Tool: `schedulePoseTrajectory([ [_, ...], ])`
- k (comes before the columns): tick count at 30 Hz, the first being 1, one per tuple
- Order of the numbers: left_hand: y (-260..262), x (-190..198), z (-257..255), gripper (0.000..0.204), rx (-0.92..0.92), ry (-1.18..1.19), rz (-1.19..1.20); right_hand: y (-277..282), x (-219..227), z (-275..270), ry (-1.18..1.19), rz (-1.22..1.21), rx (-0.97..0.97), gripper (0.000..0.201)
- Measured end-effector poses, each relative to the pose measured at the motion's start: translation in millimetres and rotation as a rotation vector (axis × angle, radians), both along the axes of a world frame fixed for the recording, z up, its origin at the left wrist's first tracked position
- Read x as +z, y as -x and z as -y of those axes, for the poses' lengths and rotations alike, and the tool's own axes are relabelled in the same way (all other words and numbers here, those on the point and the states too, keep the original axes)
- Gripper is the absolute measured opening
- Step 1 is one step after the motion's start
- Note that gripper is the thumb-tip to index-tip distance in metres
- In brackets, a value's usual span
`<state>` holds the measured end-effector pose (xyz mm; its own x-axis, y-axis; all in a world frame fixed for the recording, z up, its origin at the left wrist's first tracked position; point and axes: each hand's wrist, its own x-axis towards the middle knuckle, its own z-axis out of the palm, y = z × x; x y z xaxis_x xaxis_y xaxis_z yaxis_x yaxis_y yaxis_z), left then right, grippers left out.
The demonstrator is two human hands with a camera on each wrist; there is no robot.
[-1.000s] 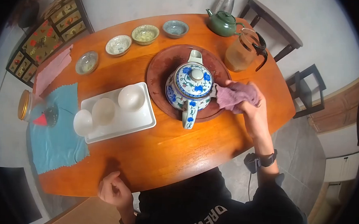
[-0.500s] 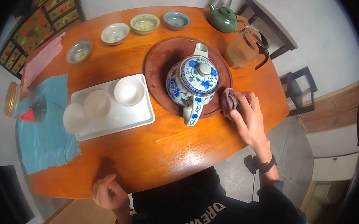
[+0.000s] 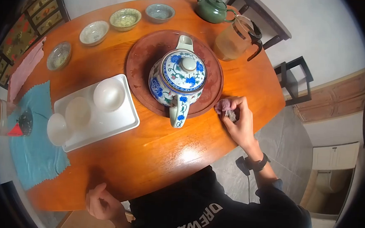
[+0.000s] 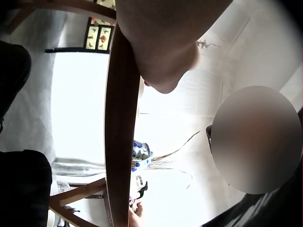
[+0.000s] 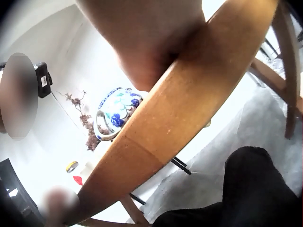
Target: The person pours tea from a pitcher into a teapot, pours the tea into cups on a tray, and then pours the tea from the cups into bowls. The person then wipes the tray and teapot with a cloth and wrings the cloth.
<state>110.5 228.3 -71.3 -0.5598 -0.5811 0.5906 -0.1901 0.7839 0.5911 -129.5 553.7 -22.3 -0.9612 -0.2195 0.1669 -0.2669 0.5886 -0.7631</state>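
In the head view, my right hand [image 3: 243, 127] pinches a crumpled purple cloth [image 3: 223, 106] between thumb and fingers on the wooden table, just outside the rim of a round reddish-brown tray [image 3: 138, 60]. A lidded blue-and-white floral teapot [image 3: 155, 88] stands on that tray, its handle toward me. My left hand [image 3: 103, 203] hangs loosely curled at the table's front edge, holding nothing. In the right wrist view the same teapot [image 5: 118, 111] shows beyond the table edge, and the cloth is hidden there.
A white rectangular tray [image 3: 107, 128] with white cups [image 3: 109, 94] sits left of the teapot. Behind are several small bowls [image 3: 125, 19], a green teapot [image 3: 212, 10] and a glass pitcher [image 3: 231, 40]. Blue cloth [image 3: 36, 147], pink cloth [image 3: 26, 68] and a gold-lidded jar [image 3: 0, 117] lie left.
My right hand has drawn the purple cloth away from the blue-and-white teapot's side, down onto the table beside the round tray, bunching it smaller. The head view has shifted; my left hand stays at the edge.
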Motion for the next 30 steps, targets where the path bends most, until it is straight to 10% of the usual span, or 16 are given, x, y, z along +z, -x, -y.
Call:
schedulePoseTrajectory([
  [4,0.7,1.4,-1.2,0.022,0.007,-0.002,0.001,-4.6,7.4,5.6,-0.013,-0.168,-0.004,0.031],
  [7,1.6,1.0,-0.4,0.022,-0.001,0.012,-0.013,-6.5,13.2,-4.1,-0.563,-0.252,0.083,0.054],
  [12,2.7,1.3,-0.3,0.022,-0.02,-0.002,-0.037,-23.8,33.0,-9.0,-0.788,-0.328,0.128,0.059],
  [19,2.3,2.4,1.7,0.023,-0.064,0.028,-0.06,-11.6,9.9,-37.6,-0.348,-0.35,-0.07,0.018],
  [26,7.7,28.8,-7.0,0.018,-0.097,-0.53,-0.011,-4.9,35.5,-3.8,0.487,0.061,-0.139,0.039],
  [30,25.4,53.3,-15.0,0.018,-0.286,-0.501,0.143,5.1,48.9,-4.9,0.077,-0.362,-0.027,0.046],
])
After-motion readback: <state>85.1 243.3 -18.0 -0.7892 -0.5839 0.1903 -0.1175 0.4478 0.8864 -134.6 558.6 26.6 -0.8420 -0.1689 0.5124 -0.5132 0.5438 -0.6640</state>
